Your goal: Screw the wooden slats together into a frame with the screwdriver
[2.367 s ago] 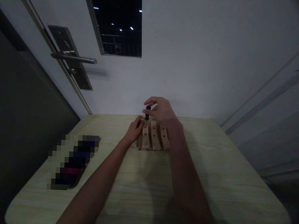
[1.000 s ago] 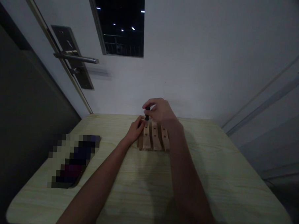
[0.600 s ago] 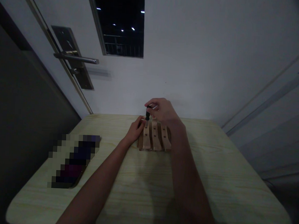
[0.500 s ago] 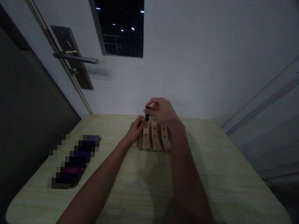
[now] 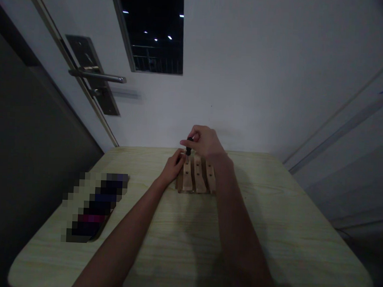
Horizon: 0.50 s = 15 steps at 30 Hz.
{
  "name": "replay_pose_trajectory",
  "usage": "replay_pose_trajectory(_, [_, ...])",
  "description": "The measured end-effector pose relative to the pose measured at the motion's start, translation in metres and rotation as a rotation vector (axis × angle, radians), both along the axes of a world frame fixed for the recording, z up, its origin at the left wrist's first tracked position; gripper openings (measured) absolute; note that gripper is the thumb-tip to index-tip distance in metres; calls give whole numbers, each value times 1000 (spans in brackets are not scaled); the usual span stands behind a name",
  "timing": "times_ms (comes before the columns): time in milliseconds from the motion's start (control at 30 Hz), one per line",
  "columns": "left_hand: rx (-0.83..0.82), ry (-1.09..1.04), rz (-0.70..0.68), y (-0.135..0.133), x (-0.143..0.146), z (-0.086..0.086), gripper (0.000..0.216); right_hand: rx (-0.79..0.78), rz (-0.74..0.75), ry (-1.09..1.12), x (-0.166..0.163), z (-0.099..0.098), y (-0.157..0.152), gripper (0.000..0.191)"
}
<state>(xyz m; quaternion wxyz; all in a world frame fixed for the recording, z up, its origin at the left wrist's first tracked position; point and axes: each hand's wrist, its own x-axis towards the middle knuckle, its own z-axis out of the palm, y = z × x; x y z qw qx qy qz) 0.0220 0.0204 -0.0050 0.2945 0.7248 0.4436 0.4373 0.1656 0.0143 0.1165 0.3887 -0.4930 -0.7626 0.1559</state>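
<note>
My right hand (image 5: 206, 140) pinches the black handle of a small screwdriver (image 5: 189, 146), its thumb stretched out to the left. The screwdriver stands upright, its metal shaft over the upper hole of the leftmost pale wooden strip (image 5: 187, 181). My left hand (image 5: 174, 166) grips the left edge of the wooden piece (image 5: 179, 183) near that strip's far end; the fingertips are partly hidden. Two more pale strips with round holes, a middle strip (image 5: 199, 182) and a right strip (image 5: 210, 178), lie alongside on a darker wooden base. My right forearm covers part of the right side.
The pale wood-grain table (image 5: 174, 244) meets a white door (image 5: 245, 78) at its far edge. A metal door handle (image 5: 99, 76) projects at upper left. On the table's left lies a dark, flat, pixelated object (image 5: 96, 211).
My right thumb has swung out leftward across the screwdriver handle, and the right wrist and forearm have shifted slightly left. My left hand stays in place.
</note>
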Motion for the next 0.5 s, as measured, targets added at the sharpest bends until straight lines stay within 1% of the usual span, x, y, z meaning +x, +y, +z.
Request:
replay_pose_trajectory(100, [11, -22, -16, 0, 0, -1, 31, -33, -22, -31, -1, 1, 0, 33])
replay_pose_trajectory(200, [13, -33, -26, 0, 0, 1, 32, -34, -25, -53, -2, 2, -1, 34])
replay_pose_trajectory(300, [3, -21, -22, -1, 0, 3, 30, -2, -3, -34, -2, 0, -2, 26])
replay_pose_trajectory(400, [-7, -25, -21, -1, 1, 4, 29, 27, 64, -27, -1, -3, 0, 14])
replay_pose_trajectory(500, [5, -39, -18, 0, 1, 1, 30, 56, 105, -45, -1, -5, 3, 12])
